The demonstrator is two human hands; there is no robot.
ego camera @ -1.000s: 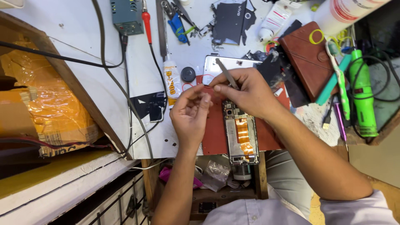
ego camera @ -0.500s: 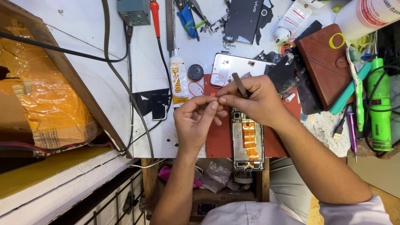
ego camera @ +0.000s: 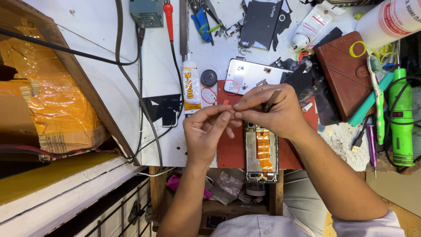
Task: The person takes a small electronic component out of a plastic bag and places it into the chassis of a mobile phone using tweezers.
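Observation:
An opened phone with an orange flex strip lies on a red mat at the table's near edge. My right hand hovers over the phone's top end and grips a thin metal tool between its fingers. My left hand is just to its left, fingertips pinched and touching the right hand's fingertips. Whatever small part sits between the fingertips is too small to make out.
A glue tube, a round black cap and a silver phone back plate lie behind the hands. A brown wallet, green tool, white bottles, cables and screwdrivers crowd the right and back. A taped orange parcel sits left.
Both hands have come closer together, with the fingertips now meeting above the phone's top end. The right hand still holds the thin tool. The view has shifted slightly.

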